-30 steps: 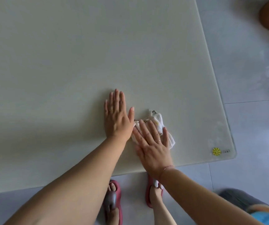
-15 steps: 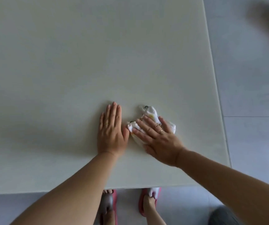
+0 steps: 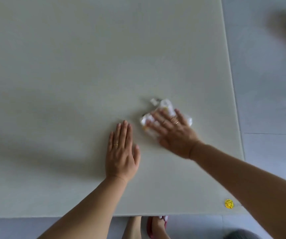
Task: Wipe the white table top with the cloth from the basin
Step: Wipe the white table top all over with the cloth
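table top [image 3: 87,66] white | cloth [image 3: 164,105] white, yellow marks | sticker [image 3: 229,203] yellow

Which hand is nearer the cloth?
Right. The right hand presses flat on the cloth; the left hand rests flat on the table top to the cloth's left, not touching it.

The left hand [image 3: 121,157] wears one thin gold band [image 3: 115,144] on its ring finger. The right hand [image 3: 175,135], blurred, carries gold rings [image 3: 174,120] on neighbouring fingers; their number is unclear. Both forearms [image 3: 87,209] are bare. Below the desk [image 3: 87,66] edge nearest the person, a foot wears a red slipper [image 3: 150,228].
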A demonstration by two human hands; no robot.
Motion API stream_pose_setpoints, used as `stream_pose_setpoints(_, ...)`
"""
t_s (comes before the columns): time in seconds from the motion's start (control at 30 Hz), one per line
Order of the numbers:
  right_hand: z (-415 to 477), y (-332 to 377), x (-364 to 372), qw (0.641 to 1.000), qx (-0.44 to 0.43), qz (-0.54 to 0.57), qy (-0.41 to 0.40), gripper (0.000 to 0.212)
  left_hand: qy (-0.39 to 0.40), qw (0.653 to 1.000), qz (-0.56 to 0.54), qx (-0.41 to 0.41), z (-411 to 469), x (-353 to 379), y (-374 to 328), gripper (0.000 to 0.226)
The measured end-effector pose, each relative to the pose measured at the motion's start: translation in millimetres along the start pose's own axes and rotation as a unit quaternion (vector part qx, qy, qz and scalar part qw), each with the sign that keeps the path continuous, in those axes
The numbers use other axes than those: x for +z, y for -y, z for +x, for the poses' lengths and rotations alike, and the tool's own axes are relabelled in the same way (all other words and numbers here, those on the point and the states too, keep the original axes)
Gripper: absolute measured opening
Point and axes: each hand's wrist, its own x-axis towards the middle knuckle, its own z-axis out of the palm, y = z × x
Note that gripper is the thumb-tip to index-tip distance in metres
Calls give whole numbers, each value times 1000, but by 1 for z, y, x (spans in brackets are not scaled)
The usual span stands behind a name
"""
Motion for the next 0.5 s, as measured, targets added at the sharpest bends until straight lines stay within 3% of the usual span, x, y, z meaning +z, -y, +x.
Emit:
stream_pose_setpoints(0.07, 13, -26, -1, 985, 167, 46, 4, 56, 2, 1000, -3, -3, 0, -1, -1, 61)
stream_pose_setpoints(0.13, 31, -4, 0, 937, 335, 97, -20, 62, 5, 1000, -5, -3, 1, 0, -1, 61)
stream_pose_setpoints(0.17, 40, 18, 2, 922, 371, 110, -22, 64, 9, 1000, -3, -4, 0, 1, 0, 61)
stream_pose_setpoints(0.2, 47, 42, 3, 926, 357, 119, -18, 65, 13, 1000, 1, -5, 0, 2, 0, 61)
stream_pose_setpoints(0.27, 48, 73, 5, 968, 228, 103, -1, 59, 18, 1000, 6, -9, 0, 1, -1, 59)
stream_pose_setpoints(0.37, 41, 38, 3, 999, 34, 41, 7, 53, 25, 1000, 1, -6, 1, -2, -2, 58)
stream_pose_setpoints(0.43, 43, -2, 1, 998, 56, 20, 12, 52, 27, 999, -20, -3, 1, -4, -1, 59)
stream_pose_setpoints(0.5, 53, -25, 0, 976, 209, 64, -2, 52, 26, 998, -54, 3, 3, -8, 3, 59)
